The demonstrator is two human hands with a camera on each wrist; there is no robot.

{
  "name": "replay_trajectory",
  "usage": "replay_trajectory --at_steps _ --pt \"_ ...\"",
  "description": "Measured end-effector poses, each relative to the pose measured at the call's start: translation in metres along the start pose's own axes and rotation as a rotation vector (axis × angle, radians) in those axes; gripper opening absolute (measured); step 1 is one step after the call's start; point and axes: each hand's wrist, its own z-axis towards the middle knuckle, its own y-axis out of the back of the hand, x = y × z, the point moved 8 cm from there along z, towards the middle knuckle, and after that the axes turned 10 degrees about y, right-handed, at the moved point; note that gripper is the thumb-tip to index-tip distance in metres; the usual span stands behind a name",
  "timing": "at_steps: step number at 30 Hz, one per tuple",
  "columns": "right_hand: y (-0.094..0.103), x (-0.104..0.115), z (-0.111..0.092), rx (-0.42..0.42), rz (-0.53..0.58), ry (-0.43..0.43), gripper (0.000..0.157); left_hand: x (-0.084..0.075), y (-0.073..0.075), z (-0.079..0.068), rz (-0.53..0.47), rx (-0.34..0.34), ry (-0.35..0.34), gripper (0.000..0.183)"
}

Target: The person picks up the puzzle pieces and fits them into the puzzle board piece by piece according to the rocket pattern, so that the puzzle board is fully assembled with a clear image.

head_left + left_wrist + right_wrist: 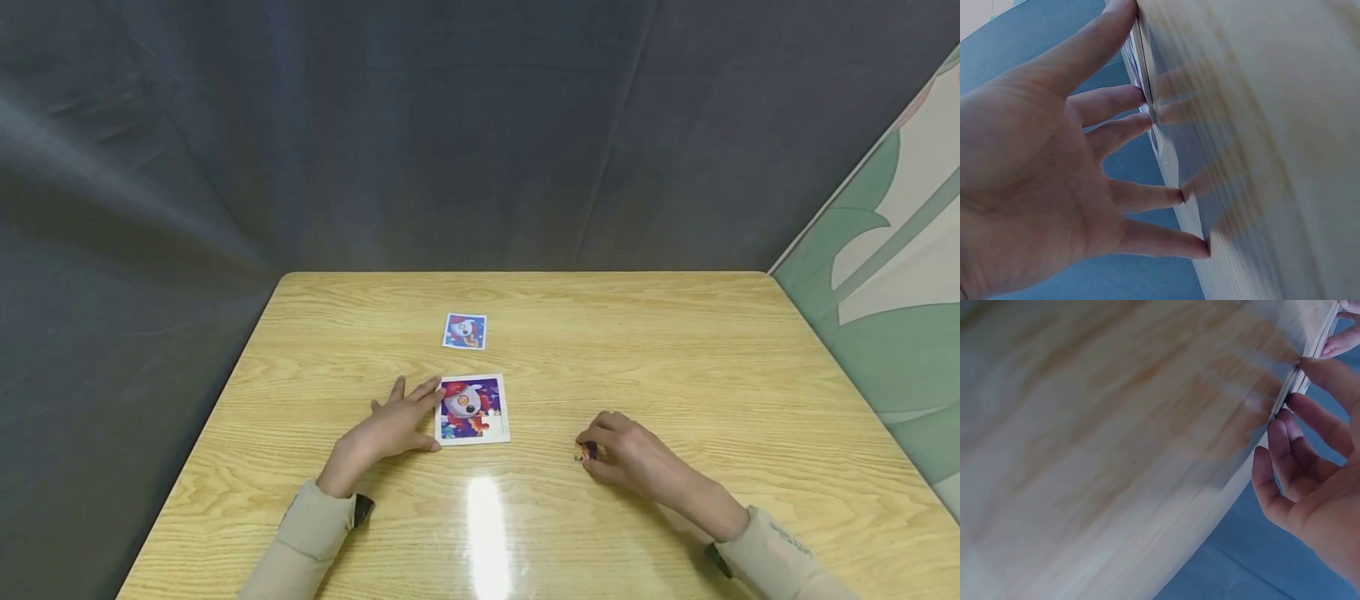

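Note:
A square jigsaw puzzle [468,408] with a white border lies on the table, showing a cartoon figure on purple. At its lower right a pale, unfilled gap [495,431] shows. My left hand [390,427] rests at the puzzle's left edge, fingers spread and fairly straight; the left wrist view has the same hand [1041,169], with some fingertips at the board's edge and others on the tabletop. Well to the right, my right hand [633,454] pinches a small dark puzzle piece [588,451] between thumb and fingers, low at the table. In the right wrist view its fingers [1285,456] curl loosely.
Behind the puzzle lies a small picture card [465,331] with a similar figure. The wooden table [675,350] has a bright glare streak in front of the puzzle. A dark curtain [480,133] hangs behind, and a leaf-patterned panel [892,292] stands on the right.

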Motion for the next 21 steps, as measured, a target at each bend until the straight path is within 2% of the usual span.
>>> replay_trajectory --at_steps 13,21 --pt "-0.0001 0.0013 0.0012 -0.006 -0.016 0.035 0.024 -0.0007 0.0008 -0.0021 -0.005 0.008 0.002 0.077" --pt "0.001 0.0053 0.0034 -0.038 -0.025 0.077 0.024 -0.0013 0.0007 -0.0025 0.002 0.0 -0.004 0.077"
